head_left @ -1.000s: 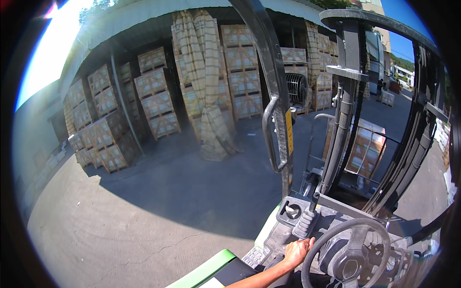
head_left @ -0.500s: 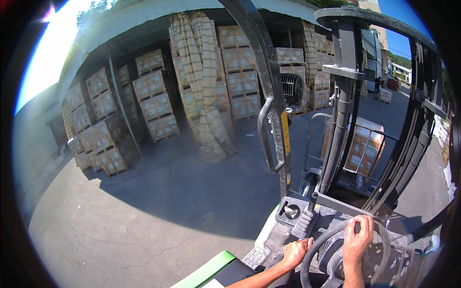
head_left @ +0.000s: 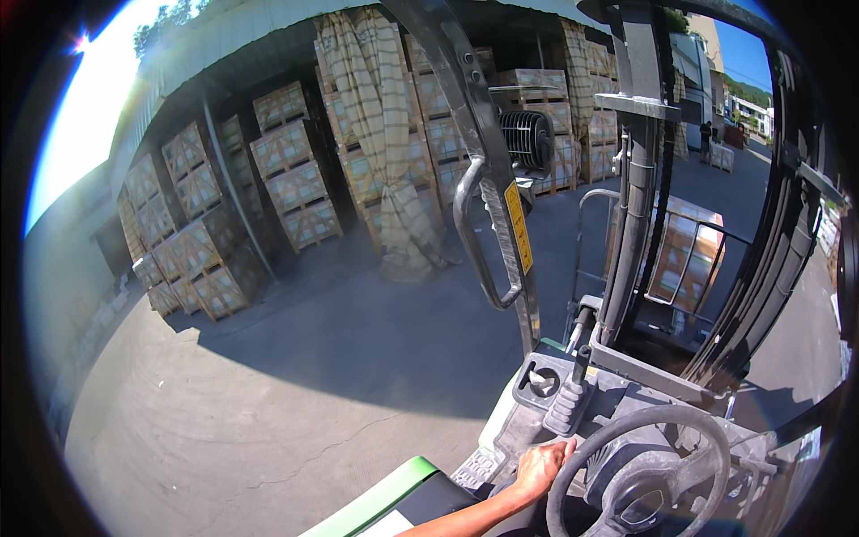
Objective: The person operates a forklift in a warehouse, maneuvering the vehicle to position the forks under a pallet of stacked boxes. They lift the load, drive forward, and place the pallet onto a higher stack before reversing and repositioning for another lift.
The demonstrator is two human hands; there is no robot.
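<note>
Stacked crates (head_left: 295, 186) stand beyond the paved yard (head_left: 268, 385). My left hand (head_left: 541, 470) has its fingers curled together at the left rim of the steering wheel (head_left: 641, 504); whether they clamp it, I cannot tell. Round, so without one long axis, the wheel faces up toward me.

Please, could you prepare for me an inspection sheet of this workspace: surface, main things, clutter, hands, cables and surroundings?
Surface: grey paved ground, cracked, partly in shade.
Main things: steering wheel; lever with a ribbed boot; wood-framed crates seen beyond the forklift mast.
Clutter: a white crumpled item in the dashboard's round recess.
Hands: left hand at the wheel's left rim, grip unclear; right hand not in view.
Cables: dark lines along the mast, exact kind unclear.
Surroundings: stacked crates under a roof, a striped curtain, a distant person.
</note>
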